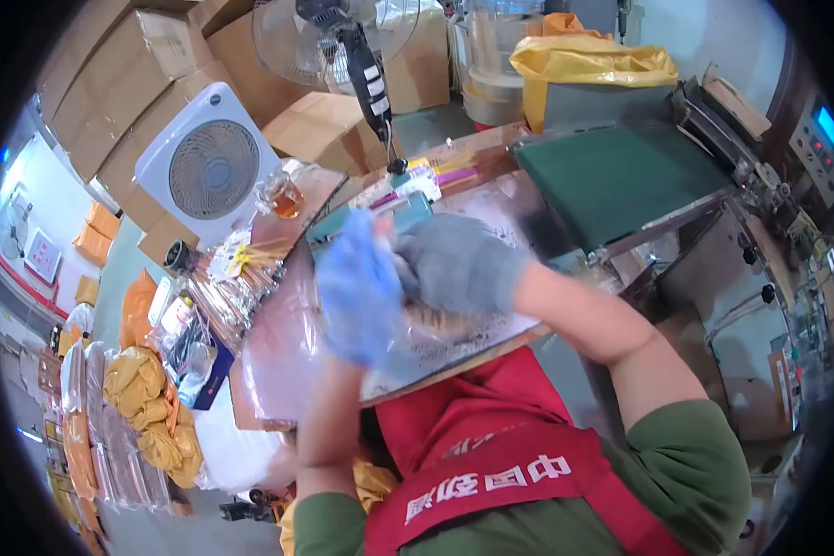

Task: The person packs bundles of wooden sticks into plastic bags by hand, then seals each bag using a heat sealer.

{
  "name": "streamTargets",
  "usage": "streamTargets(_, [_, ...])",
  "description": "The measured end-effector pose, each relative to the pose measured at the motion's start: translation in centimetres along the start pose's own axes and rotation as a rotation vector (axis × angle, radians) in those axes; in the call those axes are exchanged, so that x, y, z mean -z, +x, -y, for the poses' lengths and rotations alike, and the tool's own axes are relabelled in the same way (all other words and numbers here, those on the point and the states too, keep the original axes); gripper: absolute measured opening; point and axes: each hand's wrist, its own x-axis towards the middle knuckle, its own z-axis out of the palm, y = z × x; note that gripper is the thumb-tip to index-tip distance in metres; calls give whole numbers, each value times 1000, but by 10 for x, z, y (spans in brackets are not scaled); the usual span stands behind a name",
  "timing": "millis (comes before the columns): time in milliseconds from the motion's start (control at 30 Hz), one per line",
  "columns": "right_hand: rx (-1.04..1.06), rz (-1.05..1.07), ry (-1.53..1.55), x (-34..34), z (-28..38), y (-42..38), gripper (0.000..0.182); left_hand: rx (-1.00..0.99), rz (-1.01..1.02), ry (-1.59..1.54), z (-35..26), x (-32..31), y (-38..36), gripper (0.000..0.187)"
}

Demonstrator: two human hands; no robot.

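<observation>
My left hand [357, 292], in a blue glove, is raised over the worktable [417, 361] and smeared by motion. Its fingers cannot be made out clearly. Beside it, my right hand [463, 264] in a grey glove is curled closed, with its fingertips turned toward the left hand. The two hands meet or nearly meet; whatever lies between them is hidden. Below the right hand, a blurred brownish thing [449, 322] lies on the dark-specked tabletop. Behind the hands is a teal object [408, 211], partly covered by them.
A green-topped conveyor [621, 185] stands at the right. On the left are a bundle of thin sticks [241, 287], a glass jar of amber liquid [283, 196] and a box fan [215, 167]. A standing fan [366, 74] rises behind, near cardboard boxes [130, 83].
</observation>
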Motion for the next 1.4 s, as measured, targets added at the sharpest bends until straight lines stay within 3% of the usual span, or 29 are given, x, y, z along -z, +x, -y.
streamTargets(33, [-5,10,9,-10,-16,7,24,-160,-66,218,29,-7,17,14])
streamTargets(67, [44,195,-49,-23,-36,15,24,-319,-139,436,70,-12,30,12])
streamTargets(100, [99,376,-105,-31,-45,20,24,-305,-142,443,93,-5,32,12])
streamTargets(133, [115,380,-103,-25,-44,22,24,-332,-171,406,114,5,37,14])
streamTargets(200, [225,-34,-210,-1,-37,19,20,-331,-219,369,123,20,42,16])
streamTargets(233, [235,-16,-197,3,-32,25,20,-276,-255,513,115,31,45,15])
streamTargets(267, [157,178,-292,9,-30,33,20,-222,-287,657,108,40,42,14])
streamTargets(300, [83,361,-399,13,-28,40,20,-155,-244,621,100,41,39,22])
streamTargets(333, [97,353,-411,9,-29,44,20,-159,-264,623,100,33,37,22])
streamTargets(400, [219,221,-321,-19,-42,43,19,-353,-170,169,119,10,28,37])
streamTargets(433, [368,-76,-102,-38,-53,37,17,-408,-131,16,131,2,23,42])
streamTargets(500, [359,-63,-121,-31,-57,37,17,-454,75,-68,148,-6,20,60])
streamTargets(533, [334,-70,-140,-29,-56,37,16,-449,73,-67,135,3,14,60])
streamTargets(600, [314,-101,-166,-19,-48,41,21,-663,-13,222,95,28,12,49])
streamTargets(733, [377,-29,1,-28,-60,34,22,-600,124,376,106,41,14,31])
streamTargets(833, [376,284,114,-12,-71,48,21,-644,173,409,95,61,19,18])
streamTargets(867, [374,277,114,-11,-75,50,21,-650,178,412,91,63,18,18])
streamTargets(967, [540,90,-282,-7,-73,60,22,-796,130,212,85,63,17,17])
streamTargets(1033, [525,93,-393,-8,-66,62,21,-564,166,-68,89,61,8,18])
streamTargets(1067, [516,105,-501,-9,-64,63,21,-566,170,-66,97,59,3,18])
streamTargets(1100, [529,33,-285,-11,-72,62,18,-430,138,-165,107,58,-1,19])
streamTargets(1133, [531,31,-285,-7,-79,62,18,-294,104,-262,114,60,-3,20])
streamTargets(1167, [525,96,-323,-3,-85,63,17,-295,105,-259,114,70,1,20])
streamTargets(1233, [515,109,-430,9,-90,64,15,-656,55,514,106,93,13,20])
streamTargets(1267, [516,109,-433,20,-77,64,15,-657,52,513,96,98,15,20])
streamTargets(1333, [583,146,-736,44,-51,66,19,-822,-98,693,75,111,20,24])
streamTargets(1400, [555,69,-764,45,-52,61,19,-769,-134,696,55,122,23,25])
